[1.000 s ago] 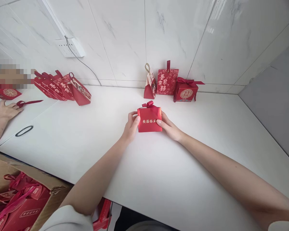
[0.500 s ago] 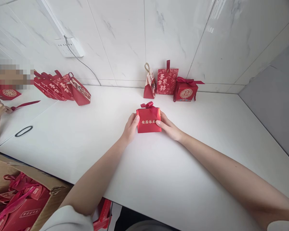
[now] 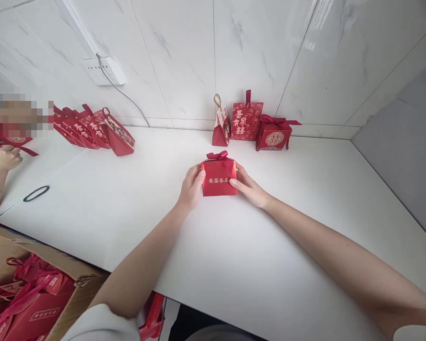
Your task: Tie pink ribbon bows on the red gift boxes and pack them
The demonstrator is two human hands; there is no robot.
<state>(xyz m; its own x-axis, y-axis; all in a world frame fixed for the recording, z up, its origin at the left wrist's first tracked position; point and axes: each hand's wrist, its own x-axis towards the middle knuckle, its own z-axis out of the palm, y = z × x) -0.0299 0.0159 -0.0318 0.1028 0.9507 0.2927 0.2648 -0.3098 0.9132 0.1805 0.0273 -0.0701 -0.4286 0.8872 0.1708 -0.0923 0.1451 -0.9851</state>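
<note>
A small red gift box [image 3: 219, 178] with gold characters and a dark red ribbon bow on top stands on the white table [image 3: 234, 237]. My left hand [image 3: 190, 188] grips its left side, thumb on the front face. My right hand [image 3: 247, 186] grips its right side, thumb against the front edge. Both hands are closed round the box.
Three red gift boxes [image 3: 246, 121] stand against the tiled wall behind. A row of red folded bags [image 3: 92, 128] leans at the back left. Another person's hand [image 3: 0, 158] works at the far left. A cardboard carton [image 3: 28, 293] of red boxes sits below the table's front edge.
The box shifted slightly left and stands a bit more upright between my hands. The other person's hand at the left moved and lifted a ribboned piece.
</note>
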